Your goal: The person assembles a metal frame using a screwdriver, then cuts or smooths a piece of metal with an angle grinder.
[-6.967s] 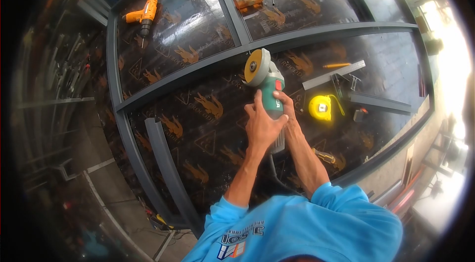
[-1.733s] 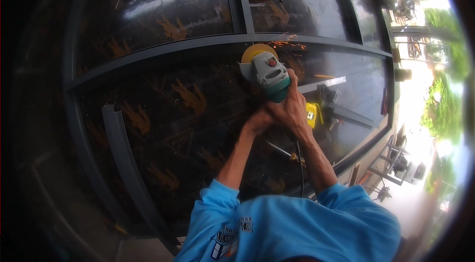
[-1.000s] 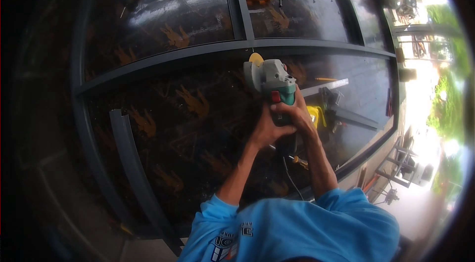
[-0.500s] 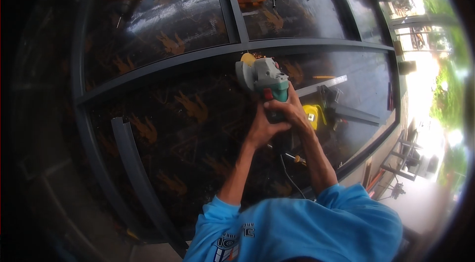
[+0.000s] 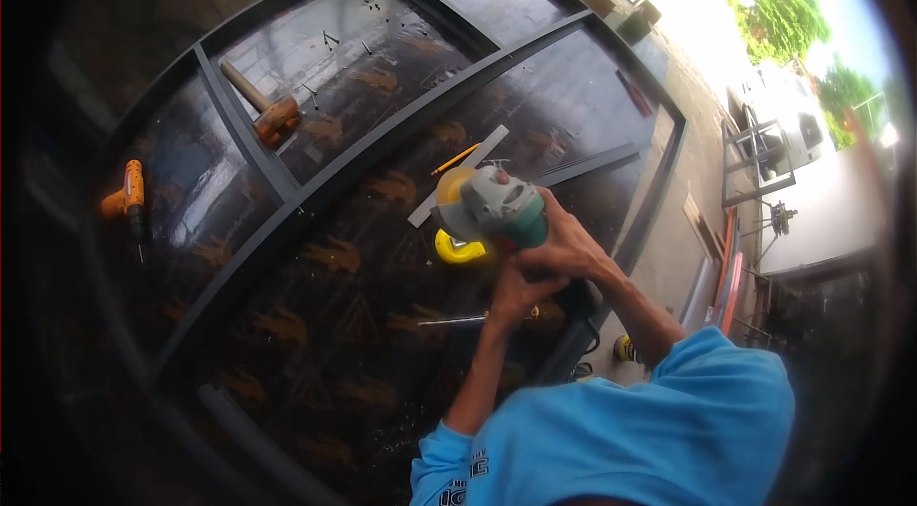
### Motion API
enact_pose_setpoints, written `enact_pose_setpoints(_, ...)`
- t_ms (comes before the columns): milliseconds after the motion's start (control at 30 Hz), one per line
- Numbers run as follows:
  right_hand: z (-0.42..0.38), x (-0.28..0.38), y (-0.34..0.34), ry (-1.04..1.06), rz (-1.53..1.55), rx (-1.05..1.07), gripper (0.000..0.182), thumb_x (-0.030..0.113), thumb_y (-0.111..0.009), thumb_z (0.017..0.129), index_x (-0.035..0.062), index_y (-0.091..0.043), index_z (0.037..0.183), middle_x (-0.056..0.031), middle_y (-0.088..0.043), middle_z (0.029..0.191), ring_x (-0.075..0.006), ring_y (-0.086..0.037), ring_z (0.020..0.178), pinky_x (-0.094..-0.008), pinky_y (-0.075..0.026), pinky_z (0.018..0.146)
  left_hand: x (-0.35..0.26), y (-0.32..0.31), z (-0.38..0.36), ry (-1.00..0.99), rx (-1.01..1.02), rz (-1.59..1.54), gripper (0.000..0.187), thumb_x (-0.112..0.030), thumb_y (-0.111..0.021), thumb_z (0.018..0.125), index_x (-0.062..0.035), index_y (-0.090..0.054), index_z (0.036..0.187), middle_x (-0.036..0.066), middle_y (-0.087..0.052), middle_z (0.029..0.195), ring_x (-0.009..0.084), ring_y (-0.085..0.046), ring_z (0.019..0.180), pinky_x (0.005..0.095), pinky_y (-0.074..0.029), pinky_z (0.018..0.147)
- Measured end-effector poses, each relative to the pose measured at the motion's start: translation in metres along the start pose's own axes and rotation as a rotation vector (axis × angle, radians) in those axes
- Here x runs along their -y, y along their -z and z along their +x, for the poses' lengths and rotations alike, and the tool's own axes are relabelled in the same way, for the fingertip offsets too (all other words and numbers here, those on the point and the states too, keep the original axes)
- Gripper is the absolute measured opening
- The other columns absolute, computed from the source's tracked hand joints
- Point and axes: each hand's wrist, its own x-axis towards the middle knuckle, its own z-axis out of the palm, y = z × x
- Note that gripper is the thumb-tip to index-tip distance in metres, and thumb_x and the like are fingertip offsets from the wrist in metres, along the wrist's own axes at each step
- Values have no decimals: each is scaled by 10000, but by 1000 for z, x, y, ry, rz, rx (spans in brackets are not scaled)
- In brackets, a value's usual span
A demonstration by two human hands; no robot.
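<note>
An angle grinder point(image 5: 497, 205) with a grey head, a green body and a yellowish disc is held in both hands over the dark panel point(image 5: 315, 315). My right hand point(image 5: 571, 243) wraps round the green body from the right. Below it, my left hand point(image 5: 521, 288) grips the grinder's lower part; some of its fingers are hidden. Close by the grinder's head lie a yellow tape measure point(image 5: 458, 249), a metal ruler point(image 5: 420, 211) and a pencil point(image 5: 455, 159). A screwdriver point(image 5: 454, 321) rests on the panel beside my left hand.
A grey metal frame point(image 5: 358, 145) with crossbars borders the panel. An orange drill point(image 5: 126, 196), a mallet point(image 5: 274, 116) and loose screws point(image 5: 330, 38) lie at the far side. Loose metal profiles lie at lower left point(image 5: 258, 439) and right point(image 5: 592, 162).
The view has turned and shifted right. Both hands have carried the grinder away from the frame's crossbar joint, rightward to beside the tape measure and ruler, keeping their grip.
</note>
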Motion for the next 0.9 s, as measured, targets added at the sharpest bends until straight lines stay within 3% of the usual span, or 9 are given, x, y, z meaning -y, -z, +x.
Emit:
enact_pose_setpoints(100, -9, -23, 60, -46, -176, -120, 969, 274, -753, 609, 39, -241, 1398, -277, -604, 1075, -436, -605, 1013, -425, -466, 900, 26, -47, 58, 5, 109, 7, 734, -39, -722, 668, 7, -377, 1315, 106, -523, 1195, 152, -562, 1076, 292, -457, 919)
enact_pose_setpoints(167, -1, -42, 100, -69, -357, -192, 958, 269, -739, 619, 47, -225, 1396, -284, -615, 1028, -470, -615, 956, -452, -476, 874, 45, -74, 101, 61, 110, -420, 741, -10, -690, 649, -4, -383, 1323, 106, -514, 1241, 190, -544, 1131, 333, -432, 975)
enact_pose_setpoints(200, 5, -57, 116, -75, -348, -183, 958, 269, -739, 619, 47, -225, 1396, -284, -615, 1028, -470, -615, 956, -452, -476, 874, 61, -82, 122, 70, 100, -421, 741, -10, -690, 649, -4, -383, 1323, 106, -514, 1241, 190, -544, 1131, 333, -432, 975)
enact_pose_setpoints(400, 117, -138, 211, 92, -603, -220, 838, 195, -640, 690, 63, -213, 1399, -303, -600, 1038, -468, -609, 895, -515, -467, 776, 113, -79, 293, -156, 169, -865, 743, -124, -622, 709, -56, -339, 1392, 112, -458, 1343, 270, -439, 1254, 434, -305, 1089)
enact_pose_setpoints(467, 153, -161, 220, 99, -638, -173, 842, 197, -636, 697, 49, -202, 1403, -310, -595, 1040, -472, -609, 890, -516, -471, 782, 123, -70, 330, -259, 265, -1020, 750, -320, -664, 792, -90, -322, 1418, 104, -431, 1379, 273, -422, 1273, 451, -315, 1083)
enact_pose_setpoints(567, 206, -180, 237, 165, -731, -97, 848, 206, -627, 718, 18, -173, 1409, -325, -586, 1032, -489, -606, 879, -527, -477, 793, 118, -63, 380, -389, 189, -1013, 876, -567, -673, 782, -92, -315, 1426, 90, -415, 1397, 269, -415, 1284, 449, -330, 1074)
enact_pose_setpoints(600, 217, -185, 236, 150, -700, -117, 843, 202, -626, 722, 27, -172, 1411, -319, -587, 1025, -487, -606, 880, -528, -477, 790, 115, -60, 389, -403, 169, -1011, 876, -567, -673, 782, -92, -315, 1426, 90, -415, 1397, 269, -415, 1284, 449, -330, 1074)
enact_pose_setpoints(667, 228, -198, 236, 137, -654, -131, 839, 198, -624, 725, 36, -171, 1412, -313, -588, 1018, -485, -607, 881, -529, -476, 788, 110, -54, 401, -294, -71, -854, 944, -682, -639, 724, -102, -348, 1409, 82, -445, 1370, 261, -424, 1282, 451, -352, 1060)
enact_pose_setpoints(900, 232, -196, 249, 116, -592, -74, 852, 126, -643, 692, 54, -195, 1413, -267, -592, 1014, -446, -612, 901, -515, -484, 780, 112, -38, 417, -45, -162, -681, 671, -498, -668, 832, -151, -432, 1355, 62, -512, 1306, 234, -472, 1237, 432, -389, 1040)
